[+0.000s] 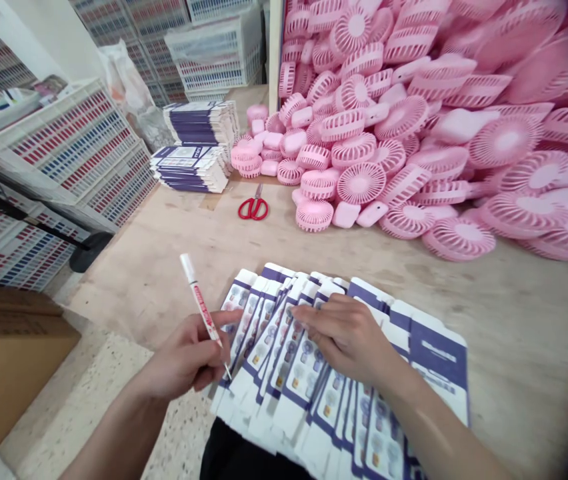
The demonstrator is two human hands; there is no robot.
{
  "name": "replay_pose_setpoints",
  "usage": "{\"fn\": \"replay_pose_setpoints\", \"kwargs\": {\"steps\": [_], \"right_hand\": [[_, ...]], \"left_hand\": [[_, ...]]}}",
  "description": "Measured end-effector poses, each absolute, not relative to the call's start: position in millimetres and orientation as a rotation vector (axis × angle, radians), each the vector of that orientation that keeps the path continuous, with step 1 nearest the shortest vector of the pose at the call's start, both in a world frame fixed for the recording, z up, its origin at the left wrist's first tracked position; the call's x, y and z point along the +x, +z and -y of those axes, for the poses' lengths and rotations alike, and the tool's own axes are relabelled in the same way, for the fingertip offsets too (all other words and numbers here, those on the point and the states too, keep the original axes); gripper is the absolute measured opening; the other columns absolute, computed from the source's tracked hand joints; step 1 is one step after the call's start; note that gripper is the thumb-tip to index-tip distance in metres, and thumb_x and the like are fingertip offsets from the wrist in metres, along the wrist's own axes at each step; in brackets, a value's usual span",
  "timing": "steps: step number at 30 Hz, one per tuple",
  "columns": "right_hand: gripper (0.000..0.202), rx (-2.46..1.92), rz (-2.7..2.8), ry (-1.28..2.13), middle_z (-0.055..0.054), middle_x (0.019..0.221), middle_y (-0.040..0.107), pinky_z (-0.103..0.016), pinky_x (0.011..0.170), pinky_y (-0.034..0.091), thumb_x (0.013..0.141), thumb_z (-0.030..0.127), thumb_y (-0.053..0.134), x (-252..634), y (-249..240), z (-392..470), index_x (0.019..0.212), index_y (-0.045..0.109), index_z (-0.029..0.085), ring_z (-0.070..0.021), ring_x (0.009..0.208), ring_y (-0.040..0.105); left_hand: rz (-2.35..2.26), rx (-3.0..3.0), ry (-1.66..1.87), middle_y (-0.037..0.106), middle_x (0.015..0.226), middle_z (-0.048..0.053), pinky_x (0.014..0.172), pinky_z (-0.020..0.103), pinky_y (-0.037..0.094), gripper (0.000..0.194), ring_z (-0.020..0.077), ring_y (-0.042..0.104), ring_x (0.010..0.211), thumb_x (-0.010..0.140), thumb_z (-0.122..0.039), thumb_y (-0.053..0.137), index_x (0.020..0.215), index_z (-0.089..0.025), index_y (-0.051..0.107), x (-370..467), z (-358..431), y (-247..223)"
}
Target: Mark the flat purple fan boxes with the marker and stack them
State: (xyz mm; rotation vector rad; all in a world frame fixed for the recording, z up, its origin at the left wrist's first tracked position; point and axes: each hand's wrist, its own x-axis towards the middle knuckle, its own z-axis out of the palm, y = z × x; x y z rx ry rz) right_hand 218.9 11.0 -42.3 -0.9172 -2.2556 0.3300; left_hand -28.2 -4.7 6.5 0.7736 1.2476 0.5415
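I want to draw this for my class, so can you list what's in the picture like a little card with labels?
left hand: left hand holds a white marker pen, tip down on the boxes
right hand: right hand lies flat on the fanned-out flat boxes
boxes: white and purple, spread on the wooden table
scissors: red scissors farther back on the table
fans: big heap of pink fans at the back right
more boxes: stacks of flat boxes at the back left
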Motion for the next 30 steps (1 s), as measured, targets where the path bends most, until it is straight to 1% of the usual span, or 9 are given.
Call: {"fn": "replay_pose_setpoints", "kwargs": {"steps": [3,5,8,13,17,20,23,27,30], "right_hand": [[0.022,-0.905,2.243,0.323,0.003,0.056,0.056,-0.024,0.053,0.028,0.083,0.009,0.041,219,-42,-11,0.093,0.059,0.015,-0.008,0.049,0.047],[0.022,-0.897,2.232,0.321,0.004,0.055,0.056,-0.024,0.053,0.028,0.083,0.009,0.041,219,-43,-12,0.093,0.059,0.015,-0.0077,0.048,0.047],[0.022,-0.889,2.221,0.321,0.003,0.056,0.057,-0.024,0.053,0.028,0.082,0.009,0.042,219,-44,-12,0.093,0.059,0.015,-0.0078,0.049,0.048],[0.023,-0.884,2.223,0.322,0.004,0.055,0.056,-0.024,0.053,0.029,0.081,0.008,0.042,220,-45,-12,0.093,0.06,0.016,-0.0079,0.048,0.048],[0.023,-0.882,2.221,0.336,0.003,0.057,0.057,-0.024,0.054,0.029,0.08,0.007,0.042,219,-44,-12,0.093,0.059,0.015,-0.0084,0.05,0.049],[0.023,-0.891,2.225,0.343,0.003,0.057,0.057,-0.024,0.054,0.029,0.08,0.007,0.042,219,-44,-11,0.094,0.058,0.015,-0.0089,0.049,0.048],[0.024,-0.896,2.227,0.337,0.003,0.057,0.057,-0.025,0.054,0.029,0.079,0.006,0.041,219,-44,-11,0.094,0.059,0.015,-0.0091,0.049,0.048],[0.024,-0.898,2.235,0.336,0.003,0.057,0.056,-0.025,0.054,0.029,0.079,0.007,0.041,220,-44,-11,0.093,0.059,0.015,-0.0092,0.049,0.047],[0.023,-0.903,2.236,0.333,0.003,0.056,0.056,-0.025,0.053,0.028,0.08,0.007,0.042,220,-44,-11,0.093,0.059,0.015,-0.0091,0.049,0.046]], "left_hand": [[-1.448,0.991,0.719,0.048,0.044,-0.007,0.036,0.018,0.02,0.026,0.0046,0.034,0.034,0.064,-0.018,0.054,0.089,-0.014,0.058,-25,6,-9],[-1.688,1.126,0.888,0.044,0.043,-0.007,0.038,0.018,0.023,0.006,0.0058,0.036,0.037,0.067,-0.019,0.055,0.073,-0.016,0.053,-24,7,-20],[-1.841,1.305,0.929,0.045,0.047,-0.006,0.041,0.019,0.028,0.005,0.0078,0.039,0.041,0.067,-0.018,0.056,0.067,-0.018,0.05,-22,9,-31],[-1.908,1.475,0.853,0.044,0.044,-0.005,0.04,0.02,0.027,0.006,0.0086,0.038,0.04,0.066,-0.021,0.056,0.063,-0.018,0.052,-15,14,-30],[-1.933,1.322,0.925,0.046,0.045,-0.005,0.04,0.02,0.028,0.003,0.0083,0.04,0.04,0.066,-0.019,0.056,0.067,-0.017,0.054,-19,10,-22],[-1.716,1.066,0.782,0.05,0.048,-0.006,0.037,0.019,0.025,0.024,0.0063,0.037,0.036,0.067,-0.018,0.053,0.091,-0.014,0.057,-31,1,-15],[-1.437,0.97,0.553,0.052,0.05,-0.005,0.035,0.018,0.02,0.048,0.0049,0.035,0.034,0.069,-0.019,0.052,0.115,-0.009,0.05,-40,-3,-6],[-1.384,0.939,0.608,0.053,0.05,-0.005,0.033,0.017,0.018,0.059,0.004,0.034,0.033,0.066,-0.016,0.052,0.124,-0.008,0.044,-38,2,3],[-1.31,0.836,0.563,0.052,0.048,-0.005,0.031,0.017,0.017,0.059,0.0044,0.033,0.031,0.062,-0.016,0.053,0.12,-0.008,0.048,-31,8,4]]}}
